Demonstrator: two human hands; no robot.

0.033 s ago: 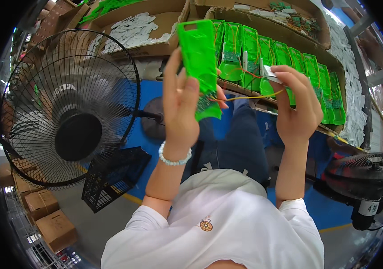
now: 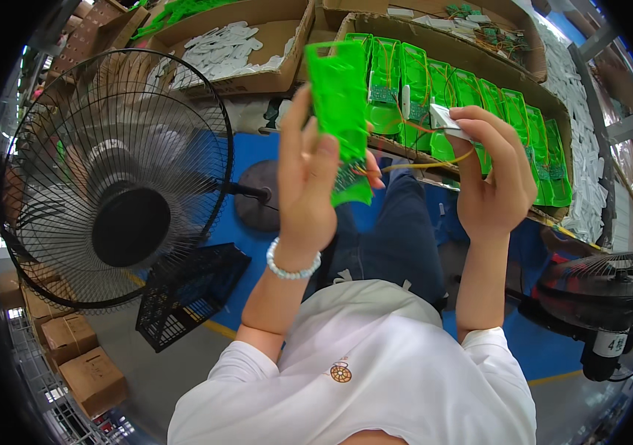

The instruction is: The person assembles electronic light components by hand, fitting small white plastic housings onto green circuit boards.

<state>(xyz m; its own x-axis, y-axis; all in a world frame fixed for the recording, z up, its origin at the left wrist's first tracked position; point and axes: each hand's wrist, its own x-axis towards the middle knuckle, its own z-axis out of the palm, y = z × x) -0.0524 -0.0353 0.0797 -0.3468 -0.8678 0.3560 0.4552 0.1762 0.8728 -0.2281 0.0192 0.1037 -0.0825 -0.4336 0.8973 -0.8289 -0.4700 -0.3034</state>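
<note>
My left hand [image 2: 309, 189], with a beaded bracelet at the wrist, is closed round a bright green plastic shell [image 2: 337, 96] held upright. A small green circuit board [image 2: 348, 176] sits at the shell's lower end. Between thumb and fingers, my right hand [image 2: 496, 174] pinches a flat white plastic piece [image 2: 446, 120] whose exact kind I cannot make out. Thin yellow, red and black wires [image 2: 428, 165] stretch between the board and my right hand. Just beyond both hands stands a cardboard box [image 2: 568, 133] holding a row of similar green shells [image 2: 467, 89] with boards and wires.
A large black fan [image 2: 131, 226] stands to the left, a second fan [image 2: 602, 289] to the right. A black plastic crate [image 2: 190, 293] lies on the floor near the left fan. White parts [image 2: 227, 48] fill an open carton at the back. Cardboard boxes [image 2: 93, 380] are stacked lower left.
My left hand and the green shell have shifted slightly right and down. The white piece has tilted a little in my right hand, which has barely moved.
</note>
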